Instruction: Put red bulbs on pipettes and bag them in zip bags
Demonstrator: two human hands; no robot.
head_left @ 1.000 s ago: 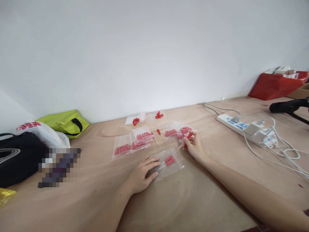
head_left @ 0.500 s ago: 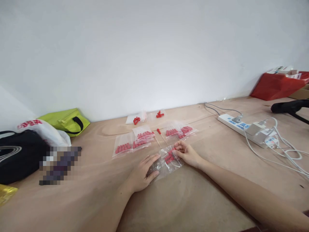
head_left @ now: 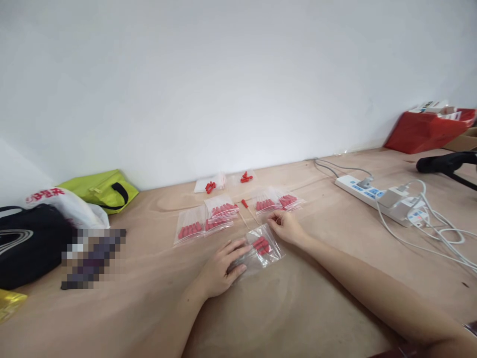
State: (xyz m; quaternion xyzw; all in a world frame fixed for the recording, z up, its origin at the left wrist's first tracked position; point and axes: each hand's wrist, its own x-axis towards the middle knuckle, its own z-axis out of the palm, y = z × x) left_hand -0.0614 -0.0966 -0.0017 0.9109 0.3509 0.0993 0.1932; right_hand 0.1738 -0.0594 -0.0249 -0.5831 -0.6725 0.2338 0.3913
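Flat on the table lies a clear plastic bag [head_left: 274, 252] with several red pieces [head_left: 262, 245] inside. My left hand [head_left: 225, 267] rests on the bag's left end, fingers spread. At the bag's upper right corner is my right hand [head_left: 283, 226], its fingers pressed together; whatever they may hold is hidden. Beyond the hands are zip bags of red pieces, some on the left [head_left: 190, 228] and some on the right [head_left: 265, 204]. Between these groups lie a red-tipped stick [head_left: 245, 203] and a thin pale stick [head_left: 243, 217].
Two bags with loose red pieces [head_left: 210, 187] lie near the wall. A white power strip [head_left: 359, 191] with cables is at right, before a red bag [head_left: 425, 133] and a black object [head_left: 443, 164]. Green [head_left: 97, 188], white and black bags [head_left: 33, 243] stand at left.
My right hand has drawn back from the red pieces to the bag's corner, its fingers closing together. The pieces in the bag now lie more side by side. My left hand has barely moved.
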